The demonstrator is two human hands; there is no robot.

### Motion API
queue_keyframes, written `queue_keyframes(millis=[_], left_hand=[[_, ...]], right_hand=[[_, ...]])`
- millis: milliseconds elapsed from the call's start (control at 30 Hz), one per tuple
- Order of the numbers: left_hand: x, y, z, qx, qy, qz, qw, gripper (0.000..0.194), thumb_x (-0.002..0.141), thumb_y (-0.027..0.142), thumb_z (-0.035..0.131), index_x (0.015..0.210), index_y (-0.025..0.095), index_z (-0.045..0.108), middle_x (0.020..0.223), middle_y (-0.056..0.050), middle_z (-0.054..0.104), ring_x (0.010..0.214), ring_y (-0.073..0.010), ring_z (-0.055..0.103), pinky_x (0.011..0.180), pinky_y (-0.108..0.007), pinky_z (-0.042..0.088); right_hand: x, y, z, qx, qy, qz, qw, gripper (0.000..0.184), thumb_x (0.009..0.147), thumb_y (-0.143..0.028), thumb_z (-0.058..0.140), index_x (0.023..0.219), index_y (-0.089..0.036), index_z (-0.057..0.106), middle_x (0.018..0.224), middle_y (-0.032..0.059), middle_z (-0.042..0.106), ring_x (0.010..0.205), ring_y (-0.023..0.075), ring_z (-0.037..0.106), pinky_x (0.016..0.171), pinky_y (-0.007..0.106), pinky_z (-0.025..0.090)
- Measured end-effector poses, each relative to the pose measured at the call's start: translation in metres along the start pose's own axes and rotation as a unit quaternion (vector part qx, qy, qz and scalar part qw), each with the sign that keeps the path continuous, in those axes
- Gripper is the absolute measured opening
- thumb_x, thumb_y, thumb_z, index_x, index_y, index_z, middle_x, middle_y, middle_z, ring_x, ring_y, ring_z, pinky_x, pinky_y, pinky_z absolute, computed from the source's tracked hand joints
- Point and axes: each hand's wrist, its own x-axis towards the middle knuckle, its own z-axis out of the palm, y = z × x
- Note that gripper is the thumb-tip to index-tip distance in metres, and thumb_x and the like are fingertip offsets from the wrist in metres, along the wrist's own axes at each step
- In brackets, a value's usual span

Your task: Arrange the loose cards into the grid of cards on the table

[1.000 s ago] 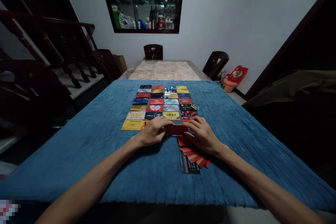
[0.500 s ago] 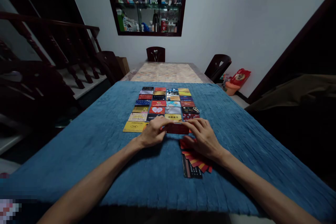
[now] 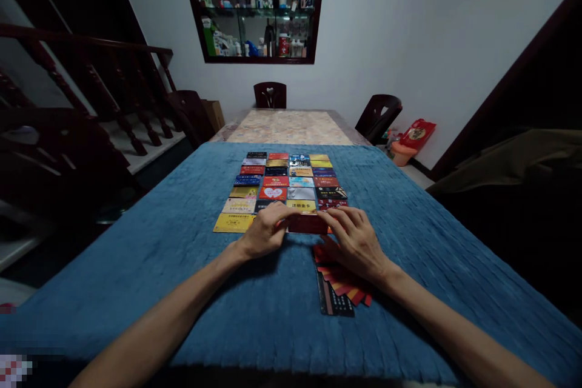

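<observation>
A dark red card [image 3: 307, 224] is held between my two hands at the near edge of a grid of cards, tilted up from the cloth. My left hand [image 3: 268, 231] pinches its left end and my right hand [image 3: 354, 239] its right end. The grid holds several rows in four columns, among them a yellow card [image 3: 231, 222], a gold card [image 3: 301, 205] and a red card with a white heart [image 3: 273, 193]. Beneath my right hand lies a fan of red and orange cards [image 3: 342, 282], with a black striped card [image 3: 335, 300] at its near end.
A blue cloth [image 3: 159, 242] covers the near part of the table; the far part is a patterned tabletop [image 3: 291, 124]. Dark chairs [image 3: 270, 95] stand around it. A railing [image 3: 100, 91] is on the left, and a red bag [image 3: 416, 134] rests in an orange bin [image 3: 404, 153] at right.
Both hands stay almost in place, still on the dark red card. The view has shifted very slightly, and the fan of cards sits a touch lower in it.
</observation>
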Motion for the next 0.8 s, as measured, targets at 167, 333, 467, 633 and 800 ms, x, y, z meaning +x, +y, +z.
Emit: queue_keyframes(millis=[167, 333, 467, 633, 800], left_hand=[[-0.001, -0.001, 0.001, 0.005, 0.013, 0.013, 1.0, 0.043, 0.086, 0.004, 0.048, 0.124, 0.019, 0.063, 0.102, -0.008, 0.072, 0.09, -0.0189, 0.064, 0.083, -0.037, 0.054], [0.001, 0.001, 0.001, 0.05, -0.007, 0.033, 0.998, 0.042, 0.09, 0.006, 0.048, 0.129, 0.017, 0.057, 0.105, -0.01, 0.07, 0.093, -0.0206, 0.062, 0.084, -0.039, 0.053], [0.001, 0.003, 0.0, 0.091, -0.032, 0.043, 0.994, 0.045, 0.091, 0.012, 0.053, 0.135, 0.019, 0.052, 0.111, -0.012, 0.064, 0.101, -0.0237, 0.059, 0.088, -0.042, 0.052], [0.002, 0.003, -0.001, 0.135, -0.031, 0.058, 0.989, 0.053, 0.091, 0.018, 0.057, 0.142, 0.021, 0.044, 0.129, -0.016, 0.053, 0.118, -0.0287, 0.052, 0.097, -0.048, 0.05], [0.006, -0.001, -0.004, 0.205, -0.032, 0.101, 0.973, 0.049, 0.092, 0.02, 0.055, 0.14, 0.015, 0.046, 0.131, -0.019, 0.05, 0.12, -0.0317, 0.05, 0.099, -0.05, 0.048]], right_hand=[[0.001, -0.001, -0.002, -0.011, 0.022, 0.004, 1.0, 0.048, 0.094, -0.019, 0.056, 0.141, -0.02, 0.047, 0.113, 0.0133, 0.064, 0.106, 0.0286, 0.052, 0.088, 0.045, 0.049], [0.0, 0.001, -0.001, -0.007, 0.023, 0.001, 1.0, 0.054, 0.092, -0.018, 0.058, 0.144, -0.022, 0.046, 0.112, 0.0128, 0.065, 0.107, 0.0293, 0.052, 0.088, 0.046, 0.048], [-0.003, 0.007, 0.001, 0.017, 0.006, 0.009, 1.0, 0.057, 0.091, -0.02, 0.06, 0.146, -0.024, 0.046, 0.116, 0.0125, 0.064, 0.11, 0.0301, 0.051, 0.091, 0.047, 0.047], [-0.001, 0.012, 0.002, 0.029, -0.007, 0.017, 0.999, 0.055, 0.091, -0.025, 0.059, 0.145, -0.024, 0.047, 0.118, 0.0128, 0.063, 0.112, 0.0313, 0.051, 0.093, 0.049, 0.047], [0.006, 0.015, 0.002, 0.021, -0.01, -0.007, 1.0, 0.052, 0.093, -0.029, 0.058, 0.142, -0.02, 0.048, 0.117, 0.0146, 0.063, 0.109, 0.031, 0.052, 0.09, 0.048, 0.047]])
